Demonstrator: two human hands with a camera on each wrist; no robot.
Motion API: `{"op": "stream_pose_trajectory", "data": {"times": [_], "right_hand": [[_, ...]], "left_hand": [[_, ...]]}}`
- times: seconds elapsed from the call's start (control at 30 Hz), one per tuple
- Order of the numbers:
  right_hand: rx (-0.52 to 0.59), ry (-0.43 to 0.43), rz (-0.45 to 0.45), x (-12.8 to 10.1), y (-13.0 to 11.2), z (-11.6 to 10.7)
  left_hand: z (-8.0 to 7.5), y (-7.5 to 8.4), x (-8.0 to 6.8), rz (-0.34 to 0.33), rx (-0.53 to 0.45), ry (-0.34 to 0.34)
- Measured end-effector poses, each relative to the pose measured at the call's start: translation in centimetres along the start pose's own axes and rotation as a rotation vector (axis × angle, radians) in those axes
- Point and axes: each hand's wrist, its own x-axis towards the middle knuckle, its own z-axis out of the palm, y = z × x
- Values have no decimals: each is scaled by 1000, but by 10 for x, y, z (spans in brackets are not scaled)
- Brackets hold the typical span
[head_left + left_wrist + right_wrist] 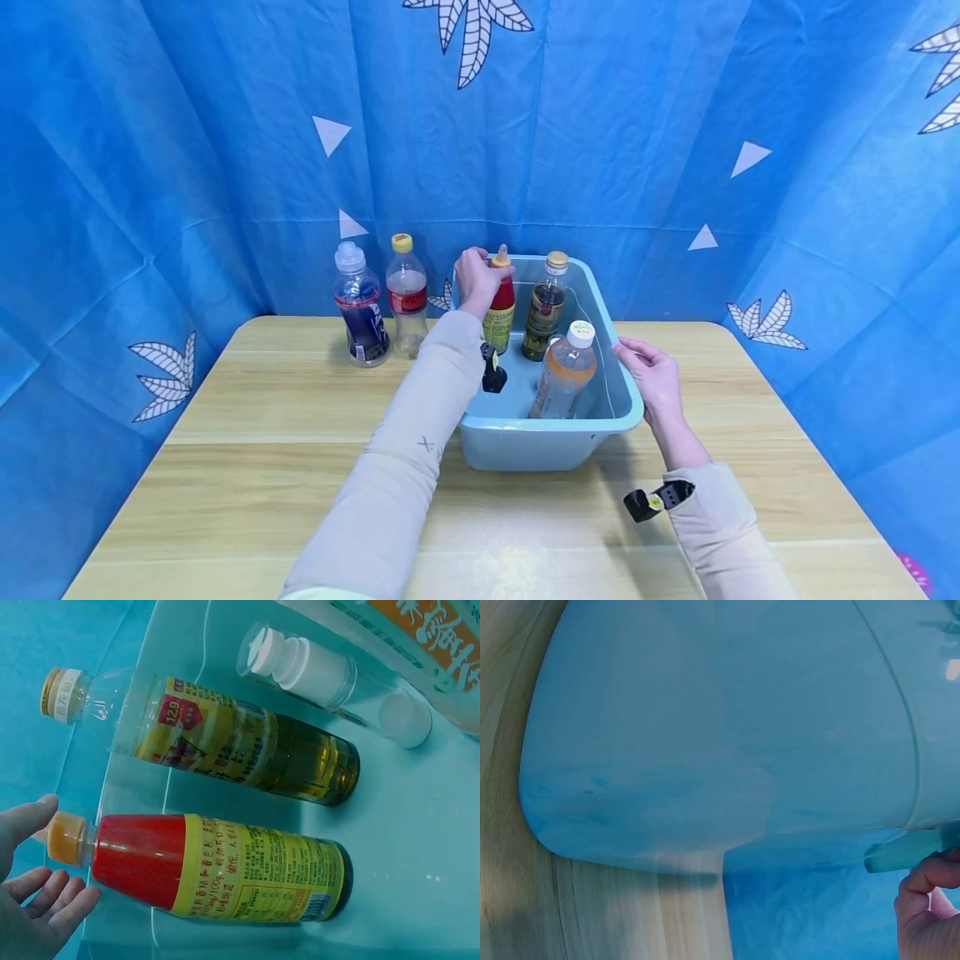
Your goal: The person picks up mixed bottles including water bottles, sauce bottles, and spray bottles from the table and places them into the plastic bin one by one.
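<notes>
The left hand (477,279) reaches over the far left corner of the blue tub (625,400), its fingers relaxed and spread beside the orange cap of the red sauce bottle (501,312), holding nothing. In the left wrist view the fingertips (56,900) lie just short of the bottle's neck, with a thin gap between thumb and cap; the head view alone makes the hand look as if it touches the cap.

The right hand (654,375) rests on the tub's near right rim, fingers curled over the edge. The right wrist view shows one curled finger (930,877) hooked at the rim lip, the tub's outer wall (720,750) filling the picture and the wooden table (510,825) under it.

Just right of the left hand stands a dark tea bottle (545,307), close beside the sauce bottle but apart from it. Nearer the right hand, an orange drink bottle (564,371) leans against the tub's right wall. Only the left wrist view reveals a small clear jar with a white lid (307,667) low in the tub behind the tea bottle. The tub floor toward the wrist stays bare.

Left of the left hand, outside the tub, a cola bottle (406,293) and a blue-labelled bottle (361,307) stand side by side near the table's back edge. Bare tabletop lies around both forearms.
</notes>
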Motion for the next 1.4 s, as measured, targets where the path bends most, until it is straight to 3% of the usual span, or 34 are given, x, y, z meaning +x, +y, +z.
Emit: {"op": "stream_pose_trajectory", "data": {"times": [0.43,0.87,1.23,1.4], "right_hand": [[1,8,4,1,-1,-1],[-24,3,-9,1,0,-1],[-23,9,0,0,0,-2],[-39,8,-4,-1,-1,-2]], "left_hand": [[-9,10,-6,-16,-82,-23],[-31,29,-15,114,-83,-14],[-57,40,-28,148,-101,-102],[-68,40,-32,199,-79,-127]]}}
